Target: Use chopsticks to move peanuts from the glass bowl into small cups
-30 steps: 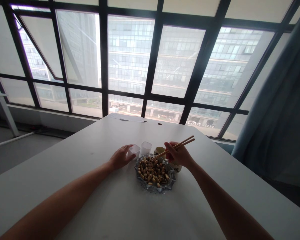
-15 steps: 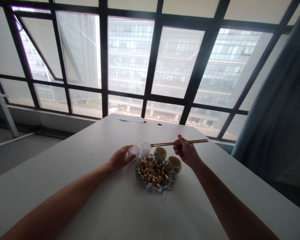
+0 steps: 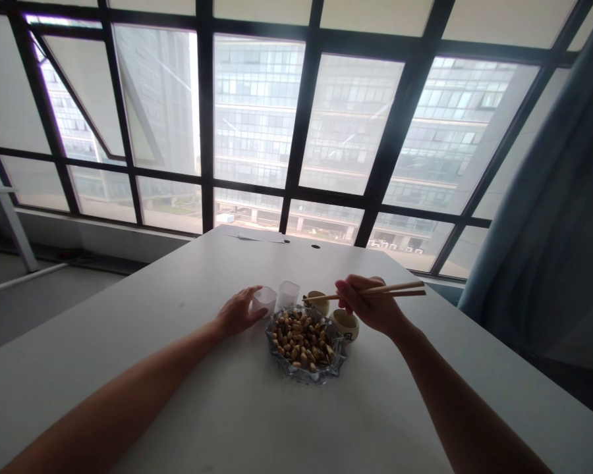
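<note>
My left hand (image 3: 240, 311) is wrapped round the left side of a translucent plastic cup (image 3: 265, 297), thumb at the near side and fingers behind. A second translucent cup (image 3: 289, 291) stands just right of it. In my right hand (image 3: 366, 301) is a pair of wooden chopsticks (image 3: 398, 289). Their tips point left, over the left one of two small cream cups with dark marks (image 3: 317, 296). The other cream cup (image 3: 346, 322) stands below my right hand. In front of the cups, a glass bowl (image 3: 306, 376) holds a heap of pistachios (image 3: 301, 341).
Everything stands on a white table (image 3: 217, 401). Paper sheets (image 3: 261, 236) lie at its far edge, near dark round holes. Large windows rise behind, and a blue curtain (image 3: 538, 197) hangs at the right.
My right hand has turned and come slightly lower; the chopstick tips have moved from beside the second plastic cup down to the left cream cup. The left hand has stayed still.
</note>
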